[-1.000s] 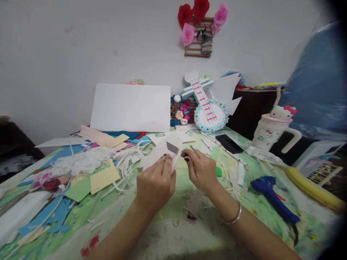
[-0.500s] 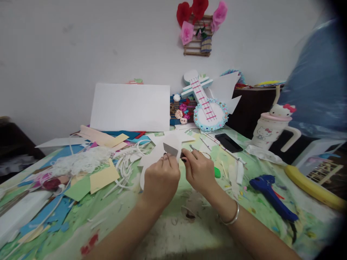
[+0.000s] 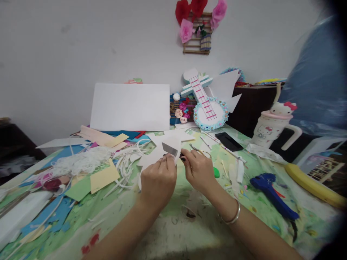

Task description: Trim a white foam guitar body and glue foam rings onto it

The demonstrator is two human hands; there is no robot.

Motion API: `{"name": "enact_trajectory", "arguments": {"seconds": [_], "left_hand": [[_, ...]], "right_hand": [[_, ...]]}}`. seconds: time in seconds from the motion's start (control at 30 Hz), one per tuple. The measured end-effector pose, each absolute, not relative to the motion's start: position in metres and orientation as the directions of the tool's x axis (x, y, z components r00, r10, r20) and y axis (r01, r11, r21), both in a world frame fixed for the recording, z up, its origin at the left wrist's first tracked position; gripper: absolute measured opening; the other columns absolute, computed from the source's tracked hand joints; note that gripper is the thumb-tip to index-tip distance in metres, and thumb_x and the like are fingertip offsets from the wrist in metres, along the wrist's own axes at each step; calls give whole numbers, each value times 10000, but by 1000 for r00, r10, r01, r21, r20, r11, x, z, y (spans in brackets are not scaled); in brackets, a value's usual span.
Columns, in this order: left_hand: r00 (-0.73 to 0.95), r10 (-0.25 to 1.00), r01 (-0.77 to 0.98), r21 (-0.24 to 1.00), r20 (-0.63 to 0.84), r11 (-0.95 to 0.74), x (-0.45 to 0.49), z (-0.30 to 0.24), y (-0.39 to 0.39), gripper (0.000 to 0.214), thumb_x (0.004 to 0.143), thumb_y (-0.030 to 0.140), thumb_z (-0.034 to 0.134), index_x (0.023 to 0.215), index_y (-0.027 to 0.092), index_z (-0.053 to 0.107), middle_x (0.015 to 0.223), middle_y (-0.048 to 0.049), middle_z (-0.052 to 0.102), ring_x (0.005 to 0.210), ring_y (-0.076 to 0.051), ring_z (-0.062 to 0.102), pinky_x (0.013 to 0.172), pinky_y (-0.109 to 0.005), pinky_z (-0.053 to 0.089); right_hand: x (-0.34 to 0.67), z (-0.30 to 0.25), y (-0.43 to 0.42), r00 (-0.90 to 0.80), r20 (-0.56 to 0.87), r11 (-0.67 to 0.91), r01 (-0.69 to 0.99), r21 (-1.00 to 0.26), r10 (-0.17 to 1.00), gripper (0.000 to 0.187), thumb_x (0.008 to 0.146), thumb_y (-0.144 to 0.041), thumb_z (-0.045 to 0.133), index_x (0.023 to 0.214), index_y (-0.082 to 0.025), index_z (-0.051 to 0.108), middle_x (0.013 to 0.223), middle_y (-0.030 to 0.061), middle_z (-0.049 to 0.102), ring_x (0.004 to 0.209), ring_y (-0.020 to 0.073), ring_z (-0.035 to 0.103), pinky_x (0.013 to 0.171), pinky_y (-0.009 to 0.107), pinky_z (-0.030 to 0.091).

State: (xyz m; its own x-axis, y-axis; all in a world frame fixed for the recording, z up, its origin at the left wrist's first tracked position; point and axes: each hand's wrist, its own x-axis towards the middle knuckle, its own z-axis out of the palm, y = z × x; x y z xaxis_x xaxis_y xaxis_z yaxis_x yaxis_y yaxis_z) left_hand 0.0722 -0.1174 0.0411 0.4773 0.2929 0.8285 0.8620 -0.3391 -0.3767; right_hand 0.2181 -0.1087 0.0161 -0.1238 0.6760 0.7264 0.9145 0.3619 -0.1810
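My left hand [image 3: 159, 177] is closed, its fingertips against the lower edge of a flat grey four-sided piece [image 3: 169, 148] that looks like thin sheet. Behind and under that hand lies a white cut-out board [image 3: 154, 153] with pointed edges. To its right, my right hand [image 3: 199, 168] is pinched shut close to the grey piece's right end. Something small and dark shows at its fingertips, too small to name. Just beyond the right hand rest scissors [image 3: 202, 151] with gold-coloured handles. A bright green object [image 3: 216, 172] is partly hidden by that hand.
Paper scraps [image 3: 104, 177] and white cord [image 3: 127, 162] cover the table's left side. A white board [image 3: 130, 108] and a banjo-shaped craft [image 3: 207, 104] lean at the back. Rightward lie a phone [image 3: 229, 141], a blue glue gun [image 3: 273, 195], a cup [image 3: 271, 130] and a banana [image 3: 311, 186].
My left hand has shifted slightly left and toward me, along with the grey piece. My right hand has barely moved; more of the scissors' handles shows beyond it.
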Motion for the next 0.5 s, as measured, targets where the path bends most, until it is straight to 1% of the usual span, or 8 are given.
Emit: {"name": "enact_trajectory", "arguments": {"seconds": [0.13,0.27,0.37,0.43,0.5], "left_hand": [[481,291,859,-378,827,-345,71,40,-117,149,813,143,526,808,69,655,702,-101,703,559,-173,647,447,-244,368],[484,289,857,-382,826,-346,69,41,-118,156,819,139,522,815,59,657,695,-104,703,554,-173,647,439,-244,366],[471,250,860,-379,846,-341,62,46,-123,167,825,149,533,859,43,657,694,-102,706,525,-166,637,416,-246,354],[463,190,852,-377,865,-363,57,51,-126,182,827,169,552,897,36,654,688,-93,708,508,-156,632,415,-243,363],[470,137,834,-388,872,-392,52,53,-127,190,824,179,569,920,37,649,713,-94,716,530,-153,644,434,-237,393]], "right_hand": [[216,17,-111,-130,717,368,911,-187,685,382,939,-357,274,1066,-220,608,733,47,590,651,150,528,545,256,260],[216,17,-110,-118,684,354,910,-215,720,383,935,-362,274,1080,-224,601,759,55,613,673,159,548,553,256,272],[224,19,-101,-37,629,291,907,-306,776,376,935,-347,267,1053,-233,606,755,49,633,671,164,560,557,255,271],[233,19,-91,41,564,219,897,-385,825,373,930,-350,270,1001,-239,619,680,32,622,622,164,547,546,254,262],[240,18,-82,96,501,170,872,-459,860,393,923,-386,269,947,-238,632,573,15,569,572,167,519,542,252,260]]}}
